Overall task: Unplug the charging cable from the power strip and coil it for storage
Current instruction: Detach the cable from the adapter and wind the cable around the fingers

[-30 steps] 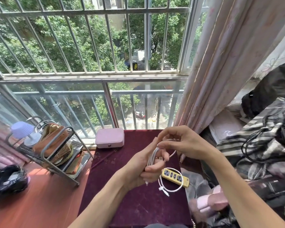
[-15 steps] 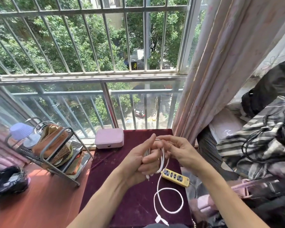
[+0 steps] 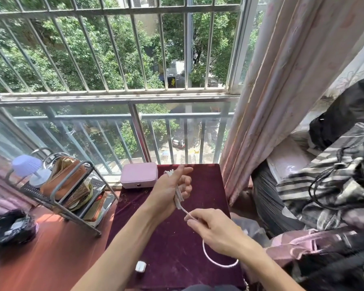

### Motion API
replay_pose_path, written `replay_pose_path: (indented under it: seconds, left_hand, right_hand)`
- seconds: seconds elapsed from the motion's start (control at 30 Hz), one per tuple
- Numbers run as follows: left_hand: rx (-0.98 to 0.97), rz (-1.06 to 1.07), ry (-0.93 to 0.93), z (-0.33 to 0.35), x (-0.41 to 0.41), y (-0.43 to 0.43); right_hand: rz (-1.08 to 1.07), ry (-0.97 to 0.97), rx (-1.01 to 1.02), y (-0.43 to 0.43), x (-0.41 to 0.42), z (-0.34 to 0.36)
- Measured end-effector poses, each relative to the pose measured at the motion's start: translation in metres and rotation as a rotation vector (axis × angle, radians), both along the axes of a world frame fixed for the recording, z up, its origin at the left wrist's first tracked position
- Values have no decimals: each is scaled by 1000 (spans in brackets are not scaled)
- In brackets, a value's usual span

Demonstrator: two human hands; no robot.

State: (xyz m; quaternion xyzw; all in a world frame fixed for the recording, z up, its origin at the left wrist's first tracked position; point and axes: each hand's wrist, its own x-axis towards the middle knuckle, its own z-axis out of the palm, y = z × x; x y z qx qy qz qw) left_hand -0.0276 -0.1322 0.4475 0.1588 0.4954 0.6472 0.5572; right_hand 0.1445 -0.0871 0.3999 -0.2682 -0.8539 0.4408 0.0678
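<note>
cable [image 3: 210, 259] looped round left hand [image 3: 170, 188], right hand [image 3: 212, 228] pinching it

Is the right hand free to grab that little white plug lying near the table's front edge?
Probably not yet: the right hand is pinching the white cable, though nothing covers the plug.

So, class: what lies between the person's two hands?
In the head view, a short taut stretch of white cable spans from the left hand to the right hand.
</note>
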Motion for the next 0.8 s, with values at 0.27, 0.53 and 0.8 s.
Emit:
replay_pose_path:
  seconds: [0.27, 0.53, 0.8]
  left_hand:
    - [-104, -245, 223, -8, 5, -12]
    - [-73, -579, 239, -3, 23, -20]
    - [98, -646, -108, -3, 26, -22]
  right_hand:
    - [136, -83, 213, 22, 7, 56]
    - [132, 138, -4, 70, -5, 78]
    - [113, 279, -233, 83, -10, 57]
